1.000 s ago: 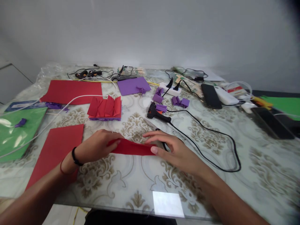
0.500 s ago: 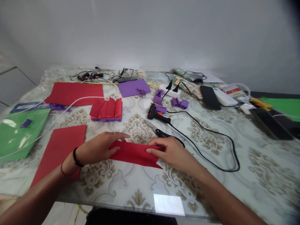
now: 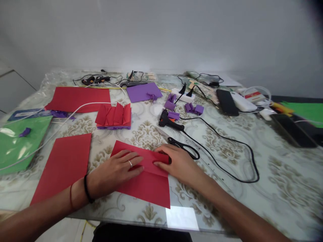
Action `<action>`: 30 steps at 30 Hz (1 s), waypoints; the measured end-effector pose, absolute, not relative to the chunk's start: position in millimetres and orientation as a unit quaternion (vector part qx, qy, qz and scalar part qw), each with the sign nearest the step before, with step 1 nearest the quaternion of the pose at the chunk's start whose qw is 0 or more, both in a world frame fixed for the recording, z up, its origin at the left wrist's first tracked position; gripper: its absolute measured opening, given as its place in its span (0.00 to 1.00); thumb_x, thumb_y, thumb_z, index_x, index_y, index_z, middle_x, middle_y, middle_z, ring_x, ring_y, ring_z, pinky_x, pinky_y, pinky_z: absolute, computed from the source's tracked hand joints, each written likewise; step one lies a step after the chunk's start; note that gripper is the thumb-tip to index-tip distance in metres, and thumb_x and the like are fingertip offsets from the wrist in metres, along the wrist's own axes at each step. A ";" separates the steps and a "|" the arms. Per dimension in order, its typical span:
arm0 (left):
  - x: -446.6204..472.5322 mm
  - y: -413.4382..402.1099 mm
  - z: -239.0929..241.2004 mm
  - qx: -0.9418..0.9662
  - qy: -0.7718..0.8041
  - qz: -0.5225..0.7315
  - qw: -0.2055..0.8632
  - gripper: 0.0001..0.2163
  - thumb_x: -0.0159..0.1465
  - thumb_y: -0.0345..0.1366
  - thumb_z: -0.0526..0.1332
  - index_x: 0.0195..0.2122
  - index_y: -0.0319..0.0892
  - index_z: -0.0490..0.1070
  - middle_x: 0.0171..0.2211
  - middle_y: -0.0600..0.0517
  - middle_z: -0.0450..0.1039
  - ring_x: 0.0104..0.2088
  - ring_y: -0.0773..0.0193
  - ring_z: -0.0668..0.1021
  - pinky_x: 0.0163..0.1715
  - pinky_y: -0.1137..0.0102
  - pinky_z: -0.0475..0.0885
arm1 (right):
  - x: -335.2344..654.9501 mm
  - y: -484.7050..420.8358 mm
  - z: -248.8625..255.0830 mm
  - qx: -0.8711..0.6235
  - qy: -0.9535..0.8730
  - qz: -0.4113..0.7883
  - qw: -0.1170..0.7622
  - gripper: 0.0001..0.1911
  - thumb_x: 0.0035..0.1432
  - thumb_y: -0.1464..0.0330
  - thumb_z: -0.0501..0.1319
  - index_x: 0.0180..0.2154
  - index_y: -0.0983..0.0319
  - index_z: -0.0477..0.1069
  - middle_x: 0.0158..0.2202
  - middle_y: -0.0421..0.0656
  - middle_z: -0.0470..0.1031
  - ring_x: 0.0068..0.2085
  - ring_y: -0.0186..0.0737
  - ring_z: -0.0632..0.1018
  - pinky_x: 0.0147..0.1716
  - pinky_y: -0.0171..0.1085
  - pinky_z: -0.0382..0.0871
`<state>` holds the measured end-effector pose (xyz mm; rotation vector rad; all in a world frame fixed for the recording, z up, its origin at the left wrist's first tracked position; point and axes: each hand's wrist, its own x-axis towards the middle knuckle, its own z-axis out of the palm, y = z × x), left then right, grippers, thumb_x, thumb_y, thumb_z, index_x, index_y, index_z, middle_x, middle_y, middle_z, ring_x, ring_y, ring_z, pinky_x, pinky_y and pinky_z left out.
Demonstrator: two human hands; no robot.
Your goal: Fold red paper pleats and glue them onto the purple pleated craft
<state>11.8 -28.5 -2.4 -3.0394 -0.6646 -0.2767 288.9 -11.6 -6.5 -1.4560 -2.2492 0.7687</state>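
Observation:
A red sheet of paper [image 3: 148,186] lies unfolded near the table's front, with a crease running across it. My left hand [image 3: 122,169] rests on its left part, fingers stretched out flat and a ring on one finger. At the sheet's right edge, my right hand [image 3: 180,164] grips the paper between thumb and fingers; part of that edge is hidden under the hand. Just behind my right hand are scissors [image 3: 185,148] with black handles, lying on the table. A black glue gun [image 3: 171,122] is a little beyond them.
Another red sheet [image 3: 68,158] lies to the left, and a stack of folded red papers [image 3: 114,116] behind. Purple folded pieces [image 3: 194,108] surround a white power strip [image 3: 183,95]. The glue gun's black cable [image 3: 249,154] loops right. Phones [image 3: 227,102] and green sheets [image 3: 25,141] flank the area.
The folded red paper has been opened out, its front half now spread toward the table's front edge. My left hand has moved down and flattened onto the sheet.

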 end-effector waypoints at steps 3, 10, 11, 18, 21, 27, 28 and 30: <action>11.0 -27.7 -5.7 -0.971 -0.227 -0.081 -0.013 0.17 0.70 0.24 0.59 0.58 0.42 0.72 0.59 0.42 0.76 0.59 0.51 0.78 0.58 0.56 0.77 | 289.7 -11.5 -10.3 -0.493 -0.812 0.257 0.178 0.11 0.58 0.75 0.71 0.42 0.59 0.75 0.44 0.45 0.82 0.45 0.50 0.82 0.46 0.48 0.75; 15.3 -23.2 -3.0 -0.956 -0.273 -0.109 -0.010 0.15 0.68 0.28 0.62 0.56 0.42 0.73 0.73 0.36 0.58 0.74 0.40 0.60 0.69 0.41 0.63 | 295.4 -19.2 -23.9 -0.376 -0.871 0.192 0.252 0.14 0.67 0.75 0.63 0.54 0.62 0.75 0.51 0.50 0.82 0.52 0.48 0.81 0.54 0.50 0.79; 15.5 -22.2 -3.1 -0.955 -0.275 -0.106 -0.013 0.14 0.69 0.30 0.62 0.55 0.41 0.73 0.74 0.36 0.56 0.75 0.40 0.58 0.70 0.40 0.61 | 295.8 -21.2 -25.6 -0.351 -0.882 0.168 0.265 0.15 0.69 0.75 0.62 0.56 0.62 0.75 0.52 0.51 0.83 0.53 0.48 0.82 0.54 0.50 0.79; 10.6 -21.6 -12.0 -0.954 -0.261 -0.146 -0.014 0.07 0.74 0.32 0.59 0.47 0.41 0.76 0.64 0.44 0.74 0.68 0.50 0.70 0.73 0.45 0.58 | 302.5 -29.3 -28.4 -0.285 -0.915 0.061 0.278 0.18 0.71 0.77 0.56 0.55 0.61 0.79 0.52 0.48 0.85 0.53 0.43 0.84 0.53 0.45 0.82; 7.7 -23.0 -10.7 -0.959 -0.226 -0.169 0.000 0.08 0.75 0.30 0.57 0.47 0.40 0.77 0.57 0.45 0.79 0.61 0.54 0.77 0.70 0.49 0.65 | 308.6 -30.6 -28.3 -0.273 -0.919 0.058 0.279 0.18 0.72 0.78 0.55 0.53 0.62 0.81 0.52 0.47 0.85 0.54 0.42 0.84 0.53 0.42 0.82; 6.5 -25.1 -2.4 -0.966 -0.183 -0.181 -0.014 0.15 0.77 0.25 0.49 0.58 0.34 0.72 0.51 0.43 0.81 0.56 0.54 0.79 0.61 0.56 0.74 | 312.2 -42.3 -26.0 -0.274 -0.925 0.070 0.253 0.14 0.72 0.73 0.58 0.49 0.64 0.82 0.55 0.51 0.83 0.58 0.48 0.82 0.57 0.48 0.80; 7.0 -25.2 -1.8 -0.966 -0.180 -0.184 -0.020 0.16 0.77 0.25 0.48 0.58 0.34 0.72 0.50 0.43 0.81 0.55 0.55 0.79 0.61 0.56 0.74 | 310.8 -44.9 -25.3 -0.277 -0.924 0.073 0.253 0.12 0.72 0.71 0.59 0.48 0.65 0.82 0.55 0.52 0.83 0.58 0.49 0.82 0.57 0.49 0.80; 7.8 -25.1 -1.2 -0.966 -0.176 -0.187 -0.035 0.16 0.78 0.26 0.47 0.57 0.34 0.72 0.49 0.43 0.82 0.55 0.55 0.80 0.61 0.58 0.74 | 307.3 -49.4 -23.8 -0.284 -0.922 0.075 0.253 0.12 0.72 0.70 0.60 0.48 0.66 0.81 0.55 0.53 0.83 0.57 0.50 0.82 0.58 0.50 0.80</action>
